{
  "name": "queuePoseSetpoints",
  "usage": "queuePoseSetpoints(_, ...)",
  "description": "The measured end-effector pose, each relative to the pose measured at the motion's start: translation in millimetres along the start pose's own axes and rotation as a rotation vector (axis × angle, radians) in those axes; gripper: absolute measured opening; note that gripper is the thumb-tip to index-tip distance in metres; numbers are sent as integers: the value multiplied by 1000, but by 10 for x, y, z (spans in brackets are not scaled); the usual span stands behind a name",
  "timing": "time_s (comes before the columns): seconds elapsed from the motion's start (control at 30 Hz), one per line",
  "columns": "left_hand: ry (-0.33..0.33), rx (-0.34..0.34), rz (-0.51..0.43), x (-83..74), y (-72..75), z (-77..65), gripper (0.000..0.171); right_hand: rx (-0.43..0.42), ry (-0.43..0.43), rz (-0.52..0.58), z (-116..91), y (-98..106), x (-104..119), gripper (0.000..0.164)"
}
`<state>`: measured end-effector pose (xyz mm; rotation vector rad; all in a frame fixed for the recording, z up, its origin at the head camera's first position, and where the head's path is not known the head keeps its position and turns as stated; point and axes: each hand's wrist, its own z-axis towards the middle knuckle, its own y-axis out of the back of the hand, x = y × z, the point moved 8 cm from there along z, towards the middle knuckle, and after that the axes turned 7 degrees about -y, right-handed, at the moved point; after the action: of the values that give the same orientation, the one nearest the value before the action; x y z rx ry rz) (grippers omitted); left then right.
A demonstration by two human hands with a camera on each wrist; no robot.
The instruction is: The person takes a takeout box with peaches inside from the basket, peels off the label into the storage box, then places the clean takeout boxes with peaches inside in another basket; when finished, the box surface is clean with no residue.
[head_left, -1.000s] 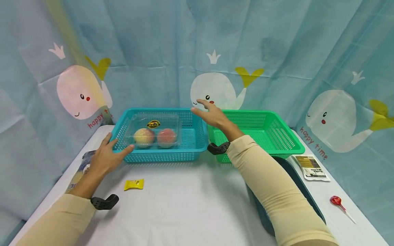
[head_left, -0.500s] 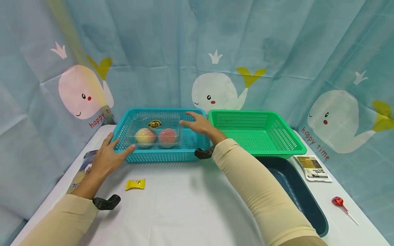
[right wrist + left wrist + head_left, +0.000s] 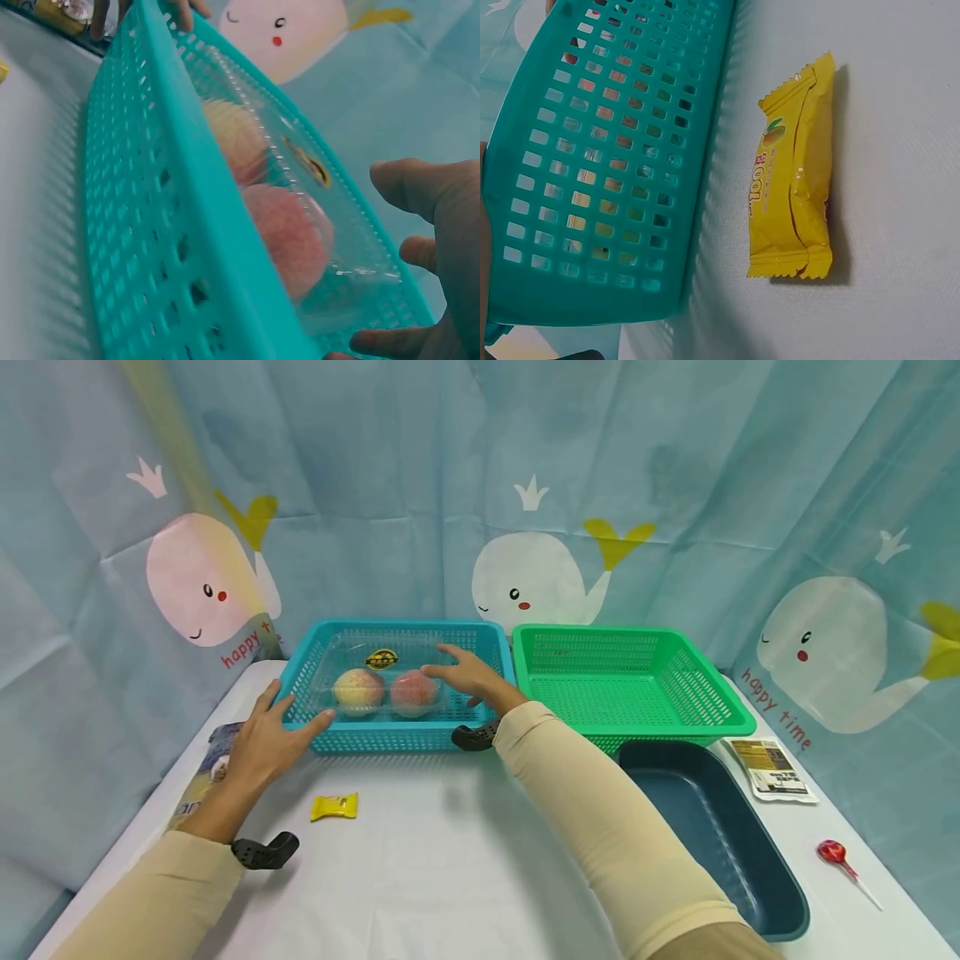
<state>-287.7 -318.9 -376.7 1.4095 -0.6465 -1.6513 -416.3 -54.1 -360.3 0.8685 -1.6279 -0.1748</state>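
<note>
A blue plastic basket (image 3: pixel 405 739) holds a clear plastic box (image 3: pixel 341 652) with a round label and two peaches inside, one yellowish (image 3: pixel 358 692), one redder (image 3: pixel 412 693). My left hand (image 3: pixel 264 739) is at the basket's left front corner, thumb and fingers spread; in the right wrist view, its fingertips (image 3: pixel 182 13) lie over the rim. Above the right end of the box, my right hand (image 3: pixel 468 675) reaches in with fingers extended and parted. The right wrist view shows these fingers (image 3: pixel 405 184) apart from the box, holding nothing.
A green basket (image 3: pixel 600 702) adjoins on the right, with a dark blue tray (image 3: pixel 701 818) before it. A printed pouch (image 3: pixel 768 768) and a red lollipop (image 3: pixel 832 852) lie far right. A yellow wrapped candy (image 3: pixel 334 807) lies in front; a printed packet (image 3: pixel 213 768) is partly behind my left arm.
My right hand has swept left and down, from above the gap between the baskets to over the box's right end. My left hand stays at the blue basket's corner.
</note>
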Motion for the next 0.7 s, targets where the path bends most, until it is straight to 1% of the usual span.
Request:
queuePoseSetpoints(0.13, -2, -5, 2, 6, 1, 7, 100, 4, -22, 47, 46, -75, -22, 70)
queuePoseSetpoints(0.37, -8, -19, -2, -1, 4, 0, 100, -31, -51, 58, 105, -170, -53, 64)
queuePoseSetpoints(0.47, -6, -17, -2, -9, 1, 0, 100, -53, -46, 81, 112, -171, -37, 62)
queuePoseSetpoints(0.57, 2, -13, 0, 0, -5, 1, 100, -86, -30, 125, 110, -151, -8, 57)
queuePoseSetpoints(0.7, 7, -9, 5, 15, -3, -3, 100, -120, 32, 247, 82, -117, 75, 47)
